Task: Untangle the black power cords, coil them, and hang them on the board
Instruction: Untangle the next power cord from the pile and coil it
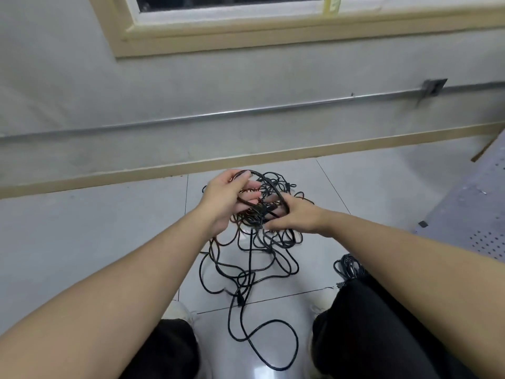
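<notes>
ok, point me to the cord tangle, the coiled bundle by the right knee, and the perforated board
cord tangle [254,242], head view, on the knotted loops below the hands.
coiled bundle [348,266], head view, on the coil's middle.
perforated board [470,212], head view, on its bare grey face at right.

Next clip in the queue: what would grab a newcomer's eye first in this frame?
The tangle of black power cords sprawled on the pale tiled floor at centre, loops trailing toward the person's knees. Both bare hands are buried in its top: the left hand grips a raised loop, the right hand pinches strands beside it. A smaller cord bundle lies by the right knee, and a perforated board lies at the right edge.
</notes>
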